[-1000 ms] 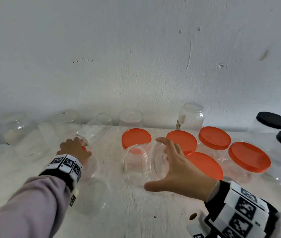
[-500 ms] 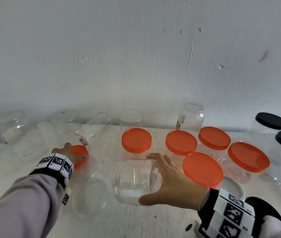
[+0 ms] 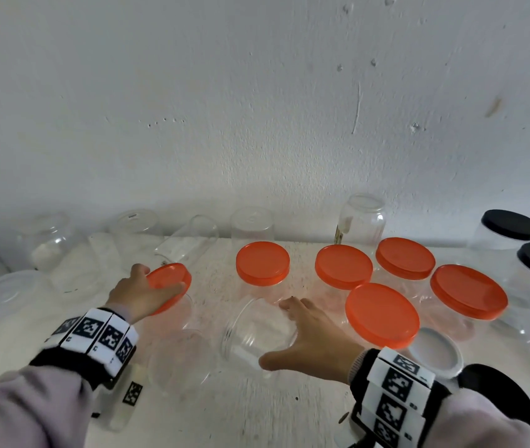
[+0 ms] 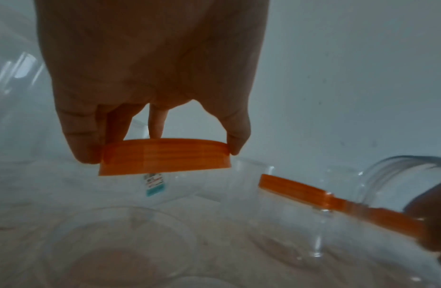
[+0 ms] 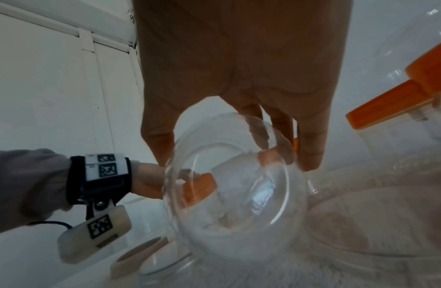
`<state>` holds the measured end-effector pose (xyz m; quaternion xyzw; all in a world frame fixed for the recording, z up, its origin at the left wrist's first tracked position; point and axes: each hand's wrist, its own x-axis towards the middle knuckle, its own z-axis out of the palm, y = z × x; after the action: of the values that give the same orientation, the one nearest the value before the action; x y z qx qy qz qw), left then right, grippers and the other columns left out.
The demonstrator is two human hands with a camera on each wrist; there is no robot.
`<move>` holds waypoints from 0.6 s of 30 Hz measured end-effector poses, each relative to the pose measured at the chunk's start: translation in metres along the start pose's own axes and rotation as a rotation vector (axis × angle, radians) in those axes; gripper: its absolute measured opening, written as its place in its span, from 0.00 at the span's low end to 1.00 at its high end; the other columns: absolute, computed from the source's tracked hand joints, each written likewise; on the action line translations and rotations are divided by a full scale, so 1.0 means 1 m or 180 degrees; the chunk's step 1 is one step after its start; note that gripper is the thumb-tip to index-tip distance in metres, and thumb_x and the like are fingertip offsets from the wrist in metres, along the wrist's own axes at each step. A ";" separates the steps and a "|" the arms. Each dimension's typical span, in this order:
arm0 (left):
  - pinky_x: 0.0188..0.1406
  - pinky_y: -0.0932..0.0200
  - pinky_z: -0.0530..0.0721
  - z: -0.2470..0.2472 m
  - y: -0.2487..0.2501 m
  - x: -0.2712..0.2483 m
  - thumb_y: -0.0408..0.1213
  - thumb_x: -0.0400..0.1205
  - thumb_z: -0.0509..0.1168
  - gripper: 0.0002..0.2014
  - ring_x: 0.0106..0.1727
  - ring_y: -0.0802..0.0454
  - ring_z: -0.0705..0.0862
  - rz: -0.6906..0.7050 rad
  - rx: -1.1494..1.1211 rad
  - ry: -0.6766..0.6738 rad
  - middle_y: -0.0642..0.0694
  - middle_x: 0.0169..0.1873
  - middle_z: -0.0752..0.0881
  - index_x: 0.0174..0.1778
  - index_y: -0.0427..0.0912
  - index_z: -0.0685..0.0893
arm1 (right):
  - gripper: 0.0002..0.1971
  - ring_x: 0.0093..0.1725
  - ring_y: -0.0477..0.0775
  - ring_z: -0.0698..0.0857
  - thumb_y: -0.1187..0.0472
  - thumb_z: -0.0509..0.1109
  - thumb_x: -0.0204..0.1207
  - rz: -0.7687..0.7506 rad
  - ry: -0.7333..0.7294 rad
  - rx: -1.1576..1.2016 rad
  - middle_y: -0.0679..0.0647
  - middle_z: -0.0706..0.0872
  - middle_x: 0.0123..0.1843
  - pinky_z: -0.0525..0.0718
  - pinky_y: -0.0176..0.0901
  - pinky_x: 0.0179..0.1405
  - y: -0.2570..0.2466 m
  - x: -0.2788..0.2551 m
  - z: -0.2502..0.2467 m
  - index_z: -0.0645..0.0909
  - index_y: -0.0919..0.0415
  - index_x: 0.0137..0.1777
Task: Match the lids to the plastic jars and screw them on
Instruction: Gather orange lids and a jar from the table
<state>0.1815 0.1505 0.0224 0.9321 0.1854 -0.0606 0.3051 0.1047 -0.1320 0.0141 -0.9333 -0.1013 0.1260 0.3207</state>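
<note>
Both hands are busy now. Left hand (image 3: 140,294) holds an orange lid (image 3: 169,284) by its rim with curled fingers (image 4: 84,140), and the lid has come up off the table, where half a second ago it was still low by the clear jars. Right hand (image 3: 312,337) wraps around a clear jar (image 3: 257,334) lying tipped on its side, mouth toward the left (this jar has slid closer to the person than before). So lid and jar are near each other but still apart. I think the next step is to bring them together and twist. Five jars (image 3: 383,315) behind already wear orange lids.
</note>
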 end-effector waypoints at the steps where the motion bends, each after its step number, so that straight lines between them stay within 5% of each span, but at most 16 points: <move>1: 0.55 0.52 0.75 0.001 0.002 -0.008 0.66 0.61 0.68 0.50 0.58 0.40 0.78 0.0080 -0.0126 -0.0028 0.37 0.60 0.78 0.74 0.41 0.63 | 0.48 0.63 0.47 0.71 0.34 0.74 0.52 0.0030 -0.0009 0.0059 0.44 0.70 0.62 0.75 0.41 0.58 0.001 0.001 0.002 0.63 0.49 0.73; 4: 0.48 0.56 0.74 0.005 0.009 -0.029 0.66 0.58 0.67 0.48 0.51 0.47 0.78 0.0339 -0.0394 -0.0120 0.45 0.54 0.77 0.72 0.44 0.65 | 0.47 0.62 0.47 0.72 0.37 0.76 0.54 0.0116 -0.0065 0.0178 0.46 0.69 0.63 0.75 0.38 0.54 0.003 0.003 0.008 0.62 0.52 0.71; 10: 0.51 0.57 0.74 0.021 0.020 -0.062 0.67 0.66 0.70 0.45 0.55 0.48 0.77 0.0788 -0.0530 -0.0441 0.48 0.56 0.75 0.74 0.50 0.61 | 0.56 0.68 0.53 0.69 0.39 0.76 0.55 0.0188 -0.0341 0.0218 0.48 0.60 0.69 0.77 0.45 0.63 0.007 0.000 0.020 0.50 0.48 0.81; 18: 0.42 0.68 0.73 0.036 0.025 -0.094 0.71 0.60 0.69 0.51 0.53 0.58 0.75 0.1236 -0.0493 -0.0607 0.57 0.57 0.73 0.76 0.50 0.61 | 0.54 0.70 0.48 0.69 0.49 0.84 0.57 0.0003 -0.0447 0.0506 0.47 0.66 0.73 0.73 0.44 0.70 0.023 -0.007 0.019 0.52 0.51 0.78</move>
<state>0.1043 0.0814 0.0283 0.9141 -0.0231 -0.0741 0.3979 0.0951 -0.1405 -0.0140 -0.8938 -0.1127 0.1988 0.3858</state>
